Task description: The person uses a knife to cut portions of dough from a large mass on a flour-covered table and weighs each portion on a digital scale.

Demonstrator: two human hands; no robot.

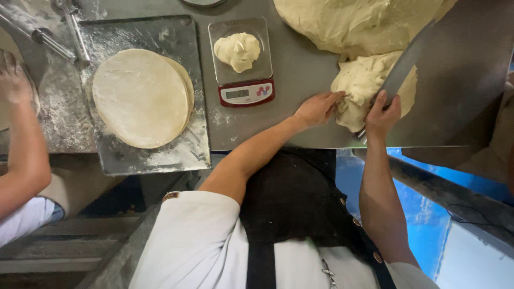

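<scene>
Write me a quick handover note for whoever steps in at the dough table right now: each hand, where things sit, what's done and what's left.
Left hand: open, pressing the small dough lump at the table's near edge.
Right hand: gripping the long metal blade, which lies across that lump.
Big dough mass: further back on the steel table.
Scale: one dough portion sits on its platform.
Floured tray: a stack of rolled flat rounds.
A co-worker's hand is at the far left.
Done: one portion on the scale, rounds stacked.
Left: most of the dough is still uncut.

Bakery kitchen: steel table (300,69), scale (243,75), dough mass (342,21)
</scene>
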